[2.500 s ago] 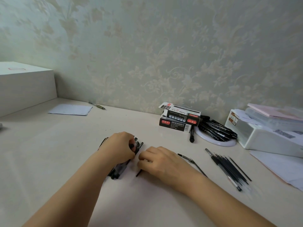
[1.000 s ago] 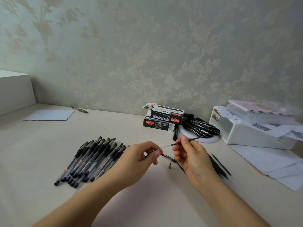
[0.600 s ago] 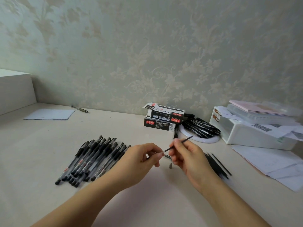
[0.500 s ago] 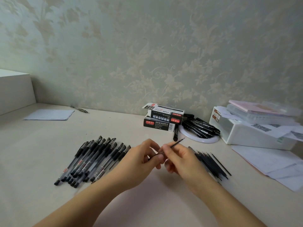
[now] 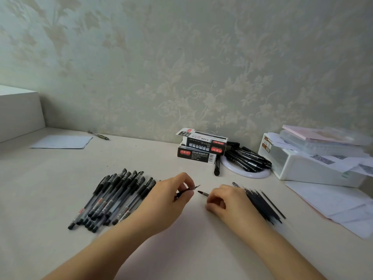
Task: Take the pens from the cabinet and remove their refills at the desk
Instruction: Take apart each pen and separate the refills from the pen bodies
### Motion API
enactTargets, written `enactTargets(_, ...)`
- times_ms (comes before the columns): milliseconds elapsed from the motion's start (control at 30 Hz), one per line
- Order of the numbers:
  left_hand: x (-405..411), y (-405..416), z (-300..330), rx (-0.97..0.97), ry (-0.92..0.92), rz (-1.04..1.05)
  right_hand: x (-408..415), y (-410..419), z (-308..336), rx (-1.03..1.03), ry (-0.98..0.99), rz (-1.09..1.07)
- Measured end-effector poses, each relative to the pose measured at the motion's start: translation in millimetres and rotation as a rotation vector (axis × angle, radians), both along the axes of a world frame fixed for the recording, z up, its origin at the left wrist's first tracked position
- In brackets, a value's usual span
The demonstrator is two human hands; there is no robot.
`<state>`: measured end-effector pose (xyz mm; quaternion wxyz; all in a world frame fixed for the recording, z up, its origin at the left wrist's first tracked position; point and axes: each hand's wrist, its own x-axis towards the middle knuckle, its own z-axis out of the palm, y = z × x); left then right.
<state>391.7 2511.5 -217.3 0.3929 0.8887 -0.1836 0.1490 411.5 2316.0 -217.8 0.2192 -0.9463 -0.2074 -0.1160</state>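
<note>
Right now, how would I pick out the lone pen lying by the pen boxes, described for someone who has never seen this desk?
Find the two stacked black pen boxes against the wallpapered wall at the back of the desk. Just right of the lower box, a single black pen lies on the desk beside the white ring-shaped plate. Unlike the pens heaped on that plate, it lies alone.

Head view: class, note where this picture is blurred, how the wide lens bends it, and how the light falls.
Head view: the papers and refills at right smear with blur; the pens are sharper; the desk edge curves from lens distortion; light is soft, with faint shadows under both arms.
</note>
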Motion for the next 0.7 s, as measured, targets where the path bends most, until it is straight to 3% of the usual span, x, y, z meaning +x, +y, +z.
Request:
enactTargets(100,1,2,-3,0.094,-0.003,0.004,-1,2,1,0.077,-0.012,-0.024)
enactTargets(233,3,3,-5,0.138,-0.003,0.003,-1,5,5,0.614,0.099,-0.073)
enactTargets(300,3,2,-5,0.137,-0.008,-0.007,-2,6,7,0.765,0.198,-0.003)
enactTargets(500,2,0,-4,0.114,-0.017,-0.042,-5,10,6,0.679,0.263,0.082)
enactTargets(700,4,3,-5,0.080,-0.006,-0.031,-4,3,11,0.759,0.214,0.076)
